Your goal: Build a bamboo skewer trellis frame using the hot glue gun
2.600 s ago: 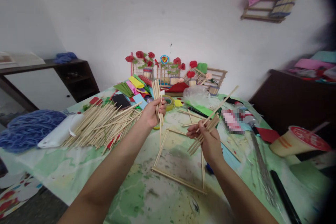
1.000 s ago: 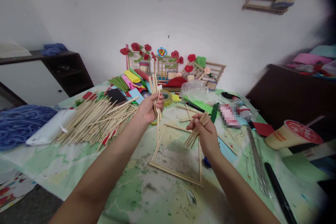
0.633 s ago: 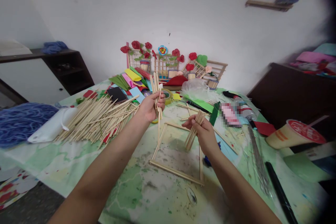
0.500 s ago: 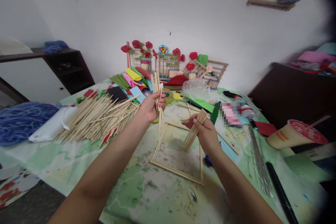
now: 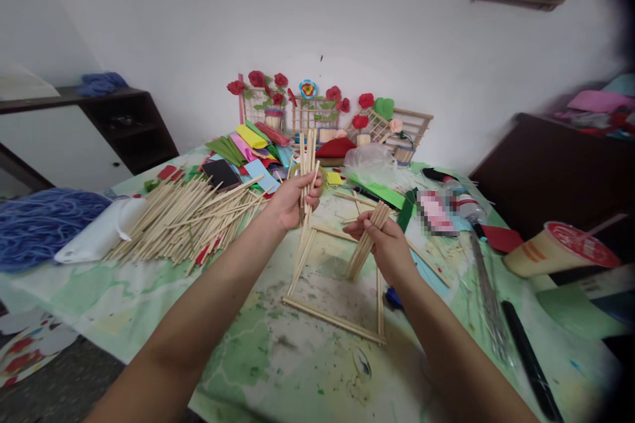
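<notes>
My left hand point(image 5: 296, 198) is closed around several thin wooden sticks point(image 5: 307, 152), held roughly upright with their tops fanned slightly. One stick hangs low from that hand, toward the frame's left side. My right hand point(image 5: 381, 238) grips a tighter bundle of wooden sticks point(image 5: 364, 251), tilted with its lower ends toward me. Beneath both hands, a four-sided stick frame point(image 5: 335, 320) lies on the tablecloth; the right hand and its bundle cover part of the far right corner. Left of my left hand spreads a large loose pile of sticks point(image 5: 173, 221).
Blue yarn point(image 5: 49, 228) and a white glue bottle point(image 5: 102, 231) lie at the left. Folded coloured paper point(image 5: 248, 139) and stick trellises with red flowers point(image 5: 317, 112) stand behind. A sealed drink cup point(image 5: 555, 251), wires point(image 5: 489, 304) and a black rod point(image 5: 530, 357) are at right.
My left hand has moved slightly right, and its sticks now stand more upright. My right hand keeps its bundle in nearly the same place. The view has shifted a little.
</notes>
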Demonstrator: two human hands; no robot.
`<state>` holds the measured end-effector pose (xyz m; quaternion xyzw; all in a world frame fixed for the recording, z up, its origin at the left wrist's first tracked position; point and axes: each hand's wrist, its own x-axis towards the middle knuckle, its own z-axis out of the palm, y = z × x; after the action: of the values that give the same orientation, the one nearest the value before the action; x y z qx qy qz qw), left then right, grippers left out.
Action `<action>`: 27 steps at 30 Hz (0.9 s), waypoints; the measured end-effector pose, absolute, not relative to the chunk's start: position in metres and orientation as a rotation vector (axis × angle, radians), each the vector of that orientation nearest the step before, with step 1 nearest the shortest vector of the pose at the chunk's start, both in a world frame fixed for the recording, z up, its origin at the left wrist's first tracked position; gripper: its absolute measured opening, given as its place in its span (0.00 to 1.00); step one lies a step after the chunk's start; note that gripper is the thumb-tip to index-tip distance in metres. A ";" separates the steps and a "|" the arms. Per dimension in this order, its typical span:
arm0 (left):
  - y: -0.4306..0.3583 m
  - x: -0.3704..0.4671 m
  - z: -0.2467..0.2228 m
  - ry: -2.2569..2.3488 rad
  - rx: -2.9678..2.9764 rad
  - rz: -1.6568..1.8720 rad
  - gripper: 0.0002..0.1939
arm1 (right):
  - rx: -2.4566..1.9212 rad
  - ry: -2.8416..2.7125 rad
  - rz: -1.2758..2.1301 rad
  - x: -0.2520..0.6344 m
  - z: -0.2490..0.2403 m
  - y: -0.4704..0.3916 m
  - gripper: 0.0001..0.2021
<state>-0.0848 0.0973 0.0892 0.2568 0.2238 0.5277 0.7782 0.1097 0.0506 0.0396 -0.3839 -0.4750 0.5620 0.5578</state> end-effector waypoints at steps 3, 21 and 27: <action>0.097 -0.083 0.087 0.502 0.602 1.133 0.08 | -0.891 -1.141 1.328 0.108 0.040 0.049 0.13; 0.074 -0.061 0.085 0.653 1.098 0.825 0.09 | -0.752 -0.964 1.309 0.114 0.065 0.040 0.10; 0.072 -0.057 0.082 0.631 1.182 0.759 0.11 | -0.742 -0.920 1.292 0.117 0.072 0.040 0.13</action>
<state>-0.0569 0.0721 0.0821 0.5345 0.2854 0.3432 0.7177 0.1170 0.0398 0.0719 -0.3253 -0.4036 0.5667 0.6404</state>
